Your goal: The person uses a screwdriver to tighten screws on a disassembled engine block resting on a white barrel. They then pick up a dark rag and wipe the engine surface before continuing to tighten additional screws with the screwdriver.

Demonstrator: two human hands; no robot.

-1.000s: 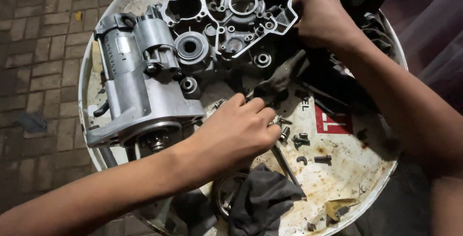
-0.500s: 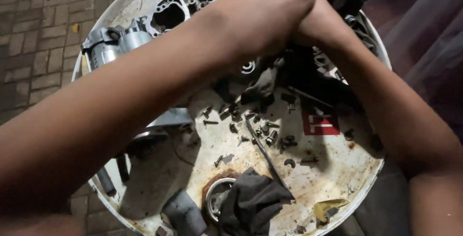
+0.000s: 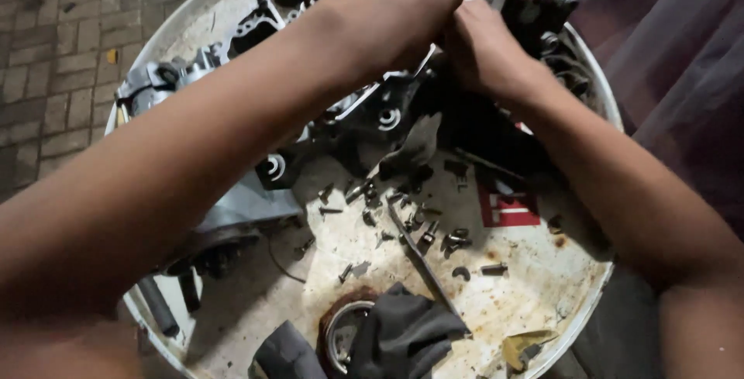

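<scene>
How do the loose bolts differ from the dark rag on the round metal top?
The loose bolts are many small hard metal pieces, scattered across the middle of the top; the dark rag is one soft crumpled piece near the front edge. The bolts look grey and shiny, the rag dull and nearly black. Both lie on the stained round metal top, away from both hands.

One label only: red rectangular patch (image 3: 508, 210) with white marks, printed on the white drum top (image 3: 535, 286). Sits below the right hand (image 3: 484, 53), close to that forearm, right of the loose bolts (image 3: 422, 228). Upper edge partly hidden by dark parts. No packages, signs or screens.
</scene>
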